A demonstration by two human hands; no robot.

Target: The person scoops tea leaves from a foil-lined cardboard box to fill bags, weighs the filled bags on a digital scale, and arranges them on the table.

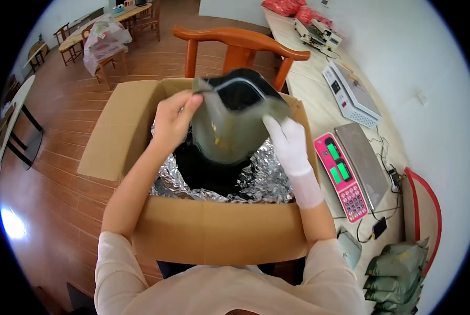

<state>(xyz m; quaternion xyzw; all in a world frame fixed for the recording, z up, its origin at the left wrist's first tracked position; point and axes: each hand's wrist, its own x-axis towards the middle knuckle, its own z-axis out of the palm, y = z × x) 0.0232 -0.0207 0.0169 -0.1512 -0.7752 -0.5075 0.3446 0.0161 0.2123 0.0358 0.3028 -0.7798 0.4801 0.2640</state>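
Note:
A dark green pouch (pixel 230 128) is held up over an open cardboard box (pixel 219 228), its mouth spread wide and its inside black. My left hand (pixel 176 116) is bare and pinches the pouch's upper left edge. On the other side, my right hand (pixel 289 143), in a white glove, grips the upper right edge. Crumpled silver foil (pixel 269 176) lines the box around a dark mass (pixel 209 176) whose details I cannot make out. The pouch is slightly blurred.
Right of the box, a counter holds a pink scale (pixel 342 176), a white device (pixel 352 94), cables and a phone (pixel 379 228). Several filled green pouches (pixel 397 273) stand at lower right. A wooden chair (pixel 240 39) is behind the box.

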